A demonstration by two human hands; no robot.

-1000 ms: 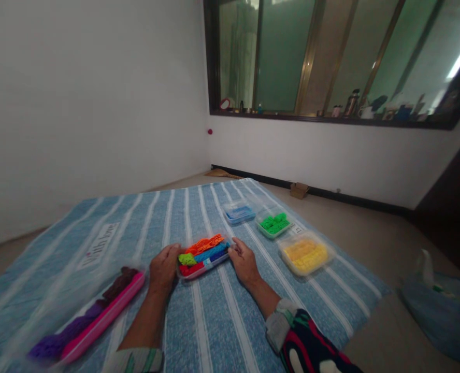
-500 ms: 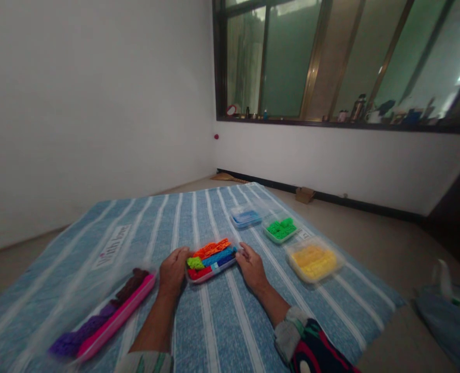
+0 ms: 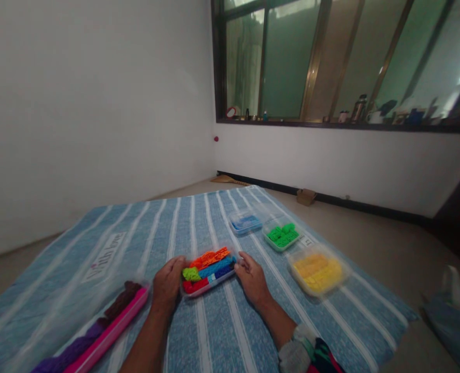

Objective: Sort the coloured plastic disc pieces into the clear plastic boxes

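Note:
A shallow clear plastic box [image 3: 210,291] stands in front of me on the striped cloth. In it lie small pieces sorted by colour: orange [image 3: 213,257], lime green [image 3: 191,274], red [image 3: 196,286] and blue [image 3: 216,267]. Their exact kind I cannot make out. My left hand [image 3: 168,282] is closed around the box's left end, its thumb side against the wall. At the right end, my right hand [image 3: 252,277] grips the box with bent fingers. Left of my left hand is a long pink-edged tray [image 3: 111,331] with brown and purple pieces.
On the right are a clear box [image 3: 318,272] of yellow pieces, a box [image 3: 282,236] of green pieces and a box [image 3: 245,221] with blue contents. A blue-and-white striped cloth [image 3: 183,223] covers the table. Beyond its right edge sits a bluish bag [image 3: 453,321].
The view has shifted slightly, so the near tray sits lower and further left. Both hands keep their hold on the box, which stays in about the same place on the cloth.

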